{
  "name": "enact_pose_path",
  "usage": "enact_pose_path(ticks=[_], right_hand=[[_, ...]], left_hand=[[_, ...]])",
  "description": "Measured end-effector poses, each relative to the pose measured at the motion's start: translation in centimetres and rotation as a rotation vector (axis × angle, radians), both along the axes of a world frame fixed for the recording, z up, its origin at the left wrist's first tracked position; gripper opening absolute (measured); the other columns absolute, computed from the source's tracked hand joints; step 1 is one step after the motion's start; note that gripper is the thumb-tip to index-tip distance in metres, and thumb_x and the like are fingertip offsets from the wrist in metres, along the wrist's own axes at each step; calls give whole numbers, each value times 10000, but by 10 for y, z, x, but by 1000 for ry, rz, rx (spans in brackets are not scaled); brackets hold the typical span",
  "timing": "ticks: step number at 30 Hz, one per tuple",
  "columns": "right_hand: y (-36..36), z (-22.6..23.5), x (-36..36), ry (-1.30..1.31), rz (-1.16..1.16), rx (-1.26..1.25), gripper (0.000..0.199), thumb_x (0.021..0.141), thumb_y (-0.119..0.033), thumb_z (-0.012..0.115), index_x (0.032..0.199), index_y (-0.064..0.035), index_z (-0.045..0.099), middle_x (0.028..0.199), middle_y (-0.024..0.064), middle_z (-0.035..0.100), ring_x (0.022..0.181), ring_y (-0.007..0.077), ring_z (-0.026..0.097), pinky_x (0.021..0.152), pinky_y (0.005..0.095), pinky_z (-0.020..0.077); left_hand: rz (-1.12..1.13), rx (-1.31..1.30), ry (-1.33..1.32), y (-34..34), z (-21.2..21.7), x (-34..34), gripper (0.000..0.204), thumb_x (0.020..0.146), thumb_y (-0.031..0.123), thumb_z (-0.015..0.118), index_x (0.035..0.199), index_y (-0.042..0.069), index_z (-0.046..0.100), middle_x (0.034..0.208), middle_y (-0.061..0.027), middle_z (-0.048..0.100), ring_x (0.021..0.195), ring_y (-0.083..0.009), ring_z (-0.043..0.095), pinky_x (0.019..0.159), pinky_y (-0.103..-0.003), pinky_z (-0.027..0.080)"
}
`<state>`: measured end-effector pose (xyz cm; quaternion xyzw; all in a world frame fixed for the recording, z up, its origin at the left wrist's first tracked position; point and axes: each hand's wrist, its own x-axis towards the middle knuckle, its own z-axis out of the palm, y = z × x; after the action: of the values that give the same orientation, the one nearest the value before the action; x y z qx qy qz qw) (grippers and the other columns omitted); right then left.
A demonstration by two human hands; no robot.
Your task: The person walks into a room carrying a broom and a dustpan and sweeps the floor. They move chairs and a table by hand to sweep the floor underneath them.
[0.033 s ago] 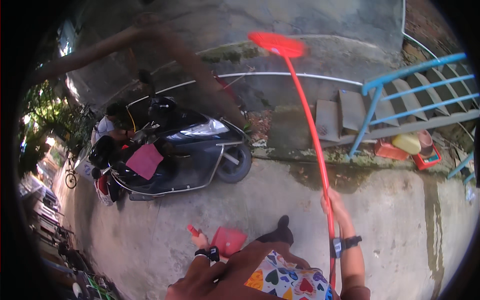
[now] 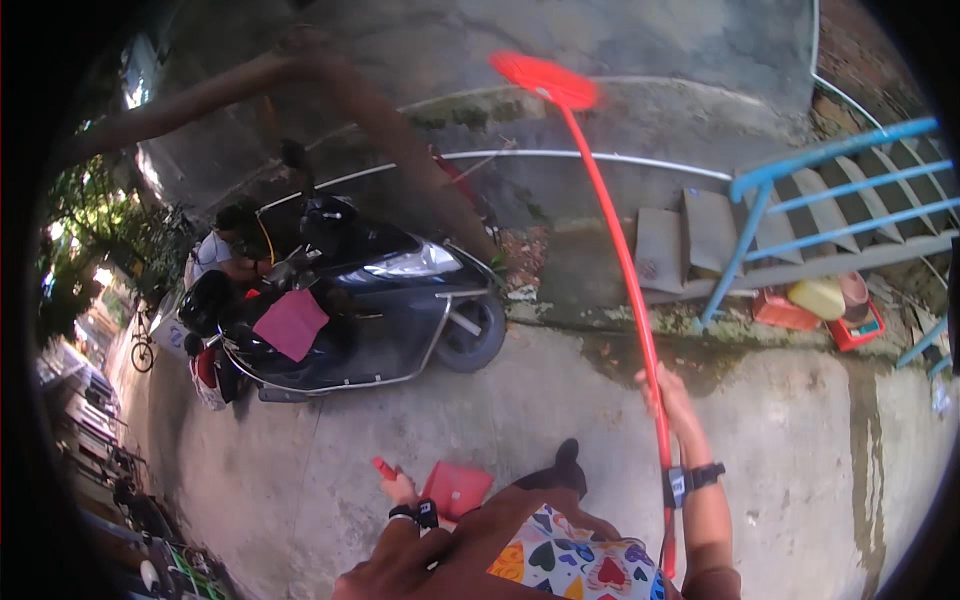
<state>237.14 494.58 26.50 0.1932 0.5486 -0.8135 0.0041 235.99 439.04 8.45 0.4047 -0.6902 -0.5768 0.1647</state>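
Currently, right hand (image 2: pixel 672 398): clamped round the broom (image 2: pixel 622 250), partway along its pole (image 2: pixel 641 308).
Left hand (image 2: pixel 400 487): clamped on a red grip (image 2: pixel 383 467), seemingly the dustpan's, with the dustpan (image 2: pixel 458 488) just beside.
Broom head (image 2: pixel 545 80): out ahead, before the wall (image 2: pixel 680 45); contact impossible to tell.
Pole: perhaps liable to swing into scooter (image 2: pixel 390 345) or rail (image 2: pixel 800 163), given the one-handed hold.
Dustpan: possible tipping from a rolled grip.

L head cam, fwd/down, periph. unclear
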Motion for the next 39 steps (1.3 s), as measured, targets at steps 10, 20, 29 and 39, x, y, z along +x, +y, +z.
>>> enact_pose_path(ticks=[10, 20, 29, 39], right_hand=[[-95, -17, -322, -49, 329, 107, 526, 926, -559, 280, 697, -104, 412, 463, -28, 342, 331, 92, 312, 305, 255, 281], [-36, -9, -359, -48, 310, -124, 492, 900, -558, 393, 678, -119, 380, 468, -62, 276, 329, 50, 263, 283, 211, 212], [-92, -45, -379, -260, 499, -152, 544, 876, -611, 383, 646, -118, 363, 456, -46, 279, 326, 75, 267, 301, 235, 240], [-31, -25, -395, -129, 344, -218, 515, 896, -585, 360, 710, -105, 368, 483, -52, 288, 334, 61, 265, 286, 213, 231]], left_hand=[[322, 32, -18, 3, 4, 13, 214, 846, 158, 544, 926, -14, 446, 638, -106, 495, 506, -232, 540, 421, -383, 508], [558, -5, -25, 19, 16, 63, 298, 846, 155, 514, 1046, -35, 399, 673, -132, 503, 536, -258, 556, 429, -427, 535], [484, 5, -94, 48, 19, 88, 231, 840, 157, 550, 893, -48, 459, 621, -121, 516, 513, -245, 562, 418, -384, 516], [538, 20, -46, 48, 22, 73, 238, 854, 179, 544, 897, -40, 463, 632, -126, 506, 523, -243, 551, 428, -389, 524]])
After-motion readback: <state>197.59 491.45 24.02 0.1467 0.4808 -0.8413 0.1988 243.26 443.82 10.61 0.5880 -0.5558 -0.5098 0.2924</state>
